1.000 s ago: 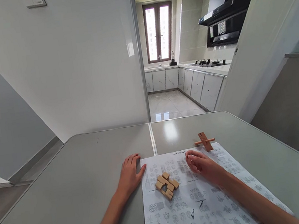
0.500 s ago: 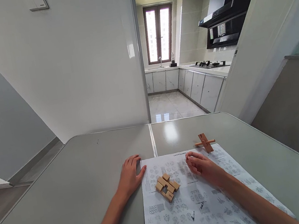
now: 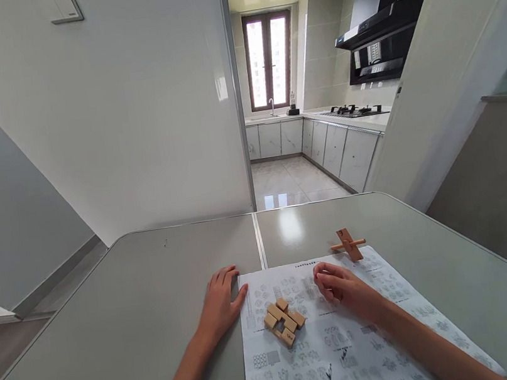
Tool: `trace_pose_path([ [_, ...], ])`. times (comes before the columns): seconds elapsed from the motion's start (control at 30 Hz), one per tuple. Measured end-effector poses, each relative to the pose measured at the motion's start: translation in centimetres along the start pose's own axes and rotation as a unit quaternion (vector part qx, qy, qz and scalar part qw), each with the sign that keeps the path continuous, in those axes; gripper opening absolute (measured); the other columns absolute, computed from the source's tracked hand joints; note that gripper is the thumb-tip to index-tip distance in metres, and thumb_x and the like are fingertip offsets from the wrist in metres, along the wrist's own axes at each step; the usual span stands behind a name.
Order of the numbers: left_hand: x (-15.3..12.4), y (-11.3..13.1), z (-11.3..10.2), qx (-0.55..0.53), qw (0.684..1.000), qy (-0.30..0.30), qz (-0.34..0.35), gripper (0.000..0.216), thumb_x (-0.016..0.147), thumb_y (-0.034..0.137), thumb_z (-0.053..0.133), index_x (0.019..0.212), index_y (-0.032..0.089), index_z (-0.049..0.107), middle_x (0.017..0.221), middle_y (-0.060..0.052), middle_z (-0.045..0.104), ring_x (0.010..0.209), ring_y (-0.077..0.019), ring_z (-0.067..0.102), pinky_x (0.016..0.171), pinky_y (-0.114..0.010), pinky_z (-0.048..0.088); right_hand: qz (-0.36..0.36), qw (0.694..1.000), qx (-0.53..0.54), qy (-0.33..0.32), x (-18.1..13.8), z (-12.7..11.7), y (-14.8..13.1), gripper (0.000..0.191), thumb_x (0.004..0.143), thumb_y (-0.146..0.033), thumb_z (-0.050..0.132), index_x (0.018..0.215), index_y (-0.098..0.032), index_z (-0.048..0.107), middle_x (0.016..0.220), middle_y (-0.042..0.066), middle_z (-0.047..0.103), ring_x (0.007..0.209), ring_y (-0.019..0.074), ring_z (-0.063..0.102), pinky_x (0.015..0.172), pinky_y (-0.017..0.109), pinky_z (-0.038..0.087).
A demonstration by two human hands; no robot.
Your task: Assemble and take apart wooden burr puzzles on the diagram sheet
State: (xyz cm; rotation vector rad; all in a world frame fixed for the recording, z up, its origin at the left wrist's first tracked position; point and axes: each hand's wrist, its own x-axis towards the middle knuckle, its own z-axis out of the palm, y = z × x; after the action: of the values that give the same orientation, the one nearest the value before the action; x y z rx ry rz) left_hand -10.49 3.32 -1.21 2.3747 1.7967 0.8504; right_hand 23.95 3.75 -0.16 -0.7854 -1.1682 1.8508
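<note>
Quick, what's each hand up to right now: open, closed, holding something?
Left hand: open, resting on the table, holding nothing.
Right hand: fingers loosely curled over the printed sheet; whether it holds anything can't be told.

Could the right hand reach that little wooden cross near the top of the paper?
Probably yes: the right hand is close to the wooden cross, with nothing visible between them, though it looks curled and may need to open first.

Past the grey table (image 3: 90, 341) we see a brown-framed window (image 3: 269, 60) with a faucet (image 3: 272, 104) standing before it, a black range hood (image 3: 381, 23) above a gas stove (image 3: 355, 111), and marbled cabinets (image 3: 356, 152) below; to our left, a white panel (image 3: 64, 5) hangs high on the wall (image 3: 152, 116)
</note>
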Motion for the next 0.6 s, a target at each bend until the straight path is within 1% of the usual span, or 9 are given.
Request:
trace_pose_path([
  [0.2,-0.04,-0.03,0.07,0.001,1.000,0.006,0.008,0.026,0.098,0.039,0.057,0.119,0.024,0.061,0.138,-0.009,0.063,0.129,-0.0293,0.057,0.108,-0.051,0.047,-0.003,0.998,-0.062,-0.014,-0.14,0.41,0.10,0.032,0.090,-0.049,0.075,0.092,-0.021,0.060,0.069,-0.004,0.050,0.060,0.0111,0.039,0.056,0.026,0.031],
  [0.6,0.07,0.08,0.07,0.009,1.000,-0.003,0.009,0.026,0.098,0.037,0.057,0.120,0.023,0.061,0.138,-0.009,0.063,0.129,-0.0293,0.057,0.108,-0.051,0.047,-0.006,0.995,-0.100,-0.029,-0.17,0.45,0.27,0.034,0.091,-0.051,0.073,0.094,-0.020,0.060,0.068,-0.005,0.049,0.059,0.0107,0.040,0.056,0.026,0.032],
])
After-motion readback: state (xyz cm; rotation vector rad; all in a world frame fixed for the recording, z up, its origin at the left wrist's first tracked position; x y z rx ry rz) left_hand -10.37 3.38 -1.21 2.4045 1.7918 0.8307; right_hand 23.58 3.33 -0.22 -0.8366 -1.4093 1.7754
